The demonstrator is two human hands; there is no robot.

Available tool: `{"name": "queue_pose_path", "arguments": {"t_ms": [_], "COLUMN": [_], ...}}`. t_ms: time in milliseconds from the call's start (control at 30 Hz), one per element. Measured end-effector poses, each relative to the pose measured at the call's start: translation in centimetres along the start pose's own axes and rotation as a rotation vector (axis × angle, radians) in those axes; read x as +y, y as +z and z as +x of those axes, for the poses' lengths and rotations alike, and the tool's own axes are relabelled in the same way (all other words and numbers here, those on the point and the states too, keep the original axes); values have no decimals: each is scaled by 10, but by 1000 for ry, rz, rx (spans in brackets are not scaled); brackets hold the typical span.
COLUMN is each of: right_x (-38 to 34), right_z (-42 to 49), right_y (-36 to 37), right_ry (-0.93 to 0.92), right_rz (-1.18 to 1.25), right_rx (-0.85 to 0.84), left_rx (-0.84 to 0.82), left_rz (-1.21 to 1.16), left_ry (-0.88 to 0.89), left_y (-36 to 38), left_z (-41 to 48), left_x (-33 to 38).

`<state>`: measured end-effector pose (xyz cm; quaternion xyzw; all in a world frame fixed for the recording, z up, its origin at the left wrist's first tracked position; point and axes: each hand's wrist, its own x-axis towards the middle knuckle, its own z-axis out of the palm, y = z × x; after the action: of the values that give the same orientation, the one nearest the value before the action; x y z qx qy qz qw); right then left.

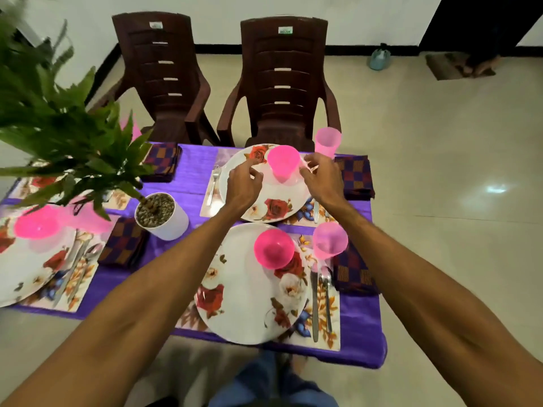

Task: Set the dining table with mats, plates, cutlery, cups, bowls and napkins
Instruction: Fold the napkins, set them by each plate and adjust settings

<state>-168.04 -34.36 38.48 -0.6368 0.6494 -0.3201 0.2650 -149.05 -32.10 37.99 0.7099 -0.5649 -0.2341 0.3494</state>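
left hand [244, 183] and right hand [321, 177] flank pink bowl [282, 163]

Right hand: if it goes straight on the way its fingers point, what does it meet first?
Probably the pink bowl on the far plate: the right hand has its fingers aimed at the bowl's rim, though depth is unclear.

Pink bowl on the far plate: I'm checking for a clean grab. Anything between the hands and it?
Nothing visible. The left hand and right hand flank the pink plastic bowl on the floral plate.
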Motion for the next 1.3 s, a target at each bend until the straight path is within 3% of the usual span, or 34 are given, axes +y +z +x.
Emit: {"name": "queue_pose_path", "arguments": {"t_ms": [433,767,1000,1300], "right_x": [-32,-63,-118,-200], "right_z": [-118,-173,-206,-220], "right_y": [21,102,187,280], "right_ry": [-263,-215,-254,-371], "right_rz": [-31,-96,-78,6], "right_rx": [10,-5,-110,-375], "left_rx": [10,-53,-10,144], "left_rz": [15,-30,-33,63], "left_ry": [78,77,-27,-163], "left_y": [-52,-107,-183,-280], "left_z": [-96,-125,-138,-149], "left_x": [-30,-106,-184,-261]}}
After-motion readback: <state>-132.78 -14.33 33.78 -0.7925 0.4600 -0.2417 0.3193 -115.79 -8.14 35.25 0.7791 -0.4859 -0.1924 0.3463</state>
